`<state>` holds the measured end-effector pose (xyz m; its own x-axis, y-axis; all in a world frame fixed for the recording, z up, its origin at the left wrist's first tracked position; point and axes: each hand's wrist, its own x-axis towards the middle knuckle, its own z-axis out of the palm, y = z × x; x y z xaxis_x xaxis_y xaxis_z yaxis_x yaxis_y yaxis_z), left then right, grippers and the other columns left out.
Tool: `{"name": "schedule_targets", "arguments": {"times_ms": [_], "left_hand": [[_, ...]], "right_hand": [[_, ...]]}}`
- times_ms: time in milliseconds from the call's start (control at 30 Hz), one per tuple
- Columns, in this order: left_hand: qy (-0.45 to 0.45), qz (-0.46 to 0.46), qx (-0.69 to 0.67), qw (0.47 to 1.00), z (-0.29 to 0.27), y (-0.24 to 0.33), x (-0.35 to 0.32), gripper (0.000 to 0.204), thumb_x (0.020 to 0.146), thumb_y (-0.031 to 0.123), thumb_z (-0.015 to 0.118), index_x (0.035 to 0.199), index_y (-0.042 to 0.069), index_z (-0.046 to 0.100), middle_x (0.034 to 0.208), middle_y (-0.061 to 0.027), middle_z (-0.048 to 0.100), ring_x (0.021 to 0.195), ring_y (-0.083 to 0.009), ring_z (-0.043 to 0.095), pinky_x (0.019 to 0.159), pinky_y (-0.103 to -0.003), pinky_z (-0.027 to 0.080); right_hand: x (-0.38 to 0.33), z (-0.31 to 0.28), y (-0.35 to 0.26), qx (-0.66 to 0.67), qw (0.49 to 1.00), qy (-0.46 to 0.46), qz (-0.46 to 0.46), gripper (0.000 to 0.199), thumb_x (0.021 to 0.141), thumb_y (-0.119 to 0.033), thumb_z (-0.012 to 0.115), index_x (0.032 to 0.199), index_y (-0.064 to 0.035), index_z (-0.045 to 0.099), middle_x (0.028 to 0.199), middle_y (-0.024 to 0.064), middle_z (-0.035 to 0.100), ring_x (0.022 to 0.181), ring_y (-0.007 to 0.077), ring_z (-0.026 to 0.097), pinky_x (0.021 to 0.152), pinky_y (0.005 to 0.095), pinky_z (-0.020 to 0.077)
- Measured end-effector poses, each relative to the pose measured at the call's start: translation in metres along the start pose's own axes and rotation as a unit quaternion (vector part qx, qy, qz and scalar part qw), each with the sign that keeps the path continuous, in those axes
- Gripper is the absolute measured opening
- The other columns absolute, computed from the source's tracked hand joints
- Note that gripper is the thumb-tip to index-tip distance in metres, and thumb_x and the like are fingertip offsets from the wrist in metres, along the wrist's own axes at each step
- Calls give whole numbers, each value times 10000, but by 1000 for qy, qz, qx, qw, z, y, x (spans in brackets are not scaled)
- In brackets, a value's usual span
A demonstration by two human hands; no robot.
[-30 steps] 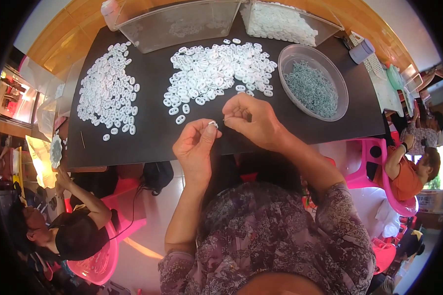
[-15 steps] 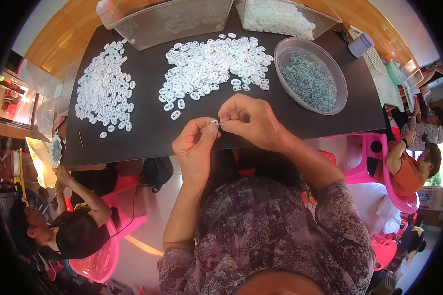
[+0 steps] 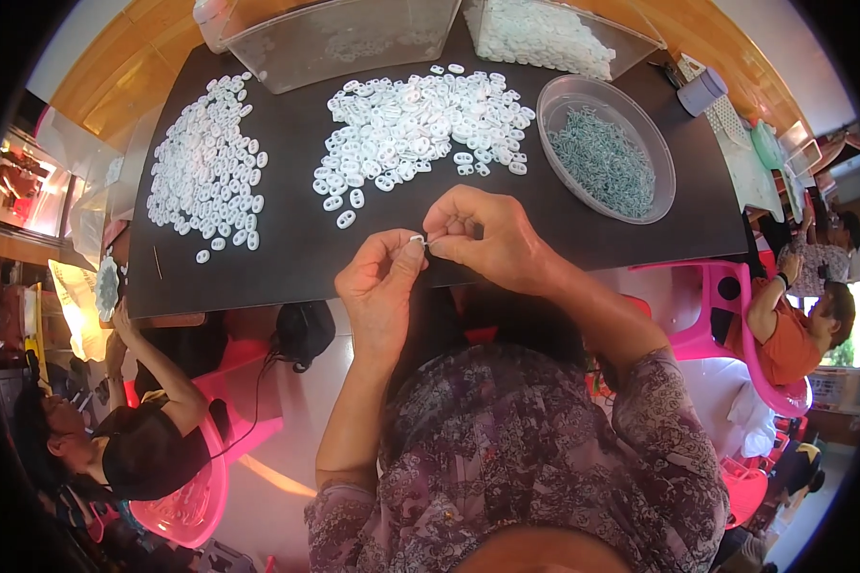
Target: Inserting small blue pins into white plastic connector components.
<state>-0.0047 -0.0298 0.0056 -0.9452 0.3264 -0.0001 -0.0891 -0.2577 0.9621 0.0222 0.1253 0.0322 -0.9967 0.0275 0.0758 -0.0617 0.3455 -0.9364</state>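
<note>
My left hand (image 3: 380,291) is closed, pinching a small white oval plastic piece (image 3: 417,239) between thumb and forefinger at the table's near edge. Close beside it, my right hand (image 3: 495,239) is closed in a pinch on a thin metal screw (image 3: 427,244), whose end meets the white piece; the fingertips hide most of it. Beyond the hands lies a heap of white oval pieces with two holes (image 3: 420,124). A second heap of such pieces (image 3: 205,162) spreads on the left. At the right, a round clear tub (image 3: 664,181) holds many small grey-green screws (image 3: 602,162).
Two clear plastic bins stand at the back, one large (image 3: 344,48) and one with white pieces (image 3: 631,59). A grey-lilac cup (image 3: 702,91) sits at the far right corner. A thin stick (image 3: 158,263) lies on the left. Co-workers sit on pink chairs either side.
My view has shifted slightly, so the heaps and tub sit a little differently in the picture. Both hands keep nearly the same pinch on the white piece and the screw.
</note>
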Motion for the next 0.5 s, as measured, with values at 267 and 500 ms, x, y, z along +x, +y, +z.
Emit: {"name": "schedule_targets", "arguments": {"times_ms": [267,500], "left_hand": [[-10,16,7,1000,-3,-6,-1,86,848,34,595,877,-44,616,755,-13,581,677,-69,513,637,-187,411],[10,59,57,997,0,-17,-2,79,857,40,592,872,-36,611,767,-13,583,692,-63,516,647,-195,425]], "right_hand": [[0,2,3,16,1000,-12,19,151,769,-38,659,893,8,586,771,8,581,680,48,522,610,208,447],[-4,12,17,105,993,23,53,163,781,-18,646,925,18,580,819,42,607,766,80,579,687,220,483]]}}
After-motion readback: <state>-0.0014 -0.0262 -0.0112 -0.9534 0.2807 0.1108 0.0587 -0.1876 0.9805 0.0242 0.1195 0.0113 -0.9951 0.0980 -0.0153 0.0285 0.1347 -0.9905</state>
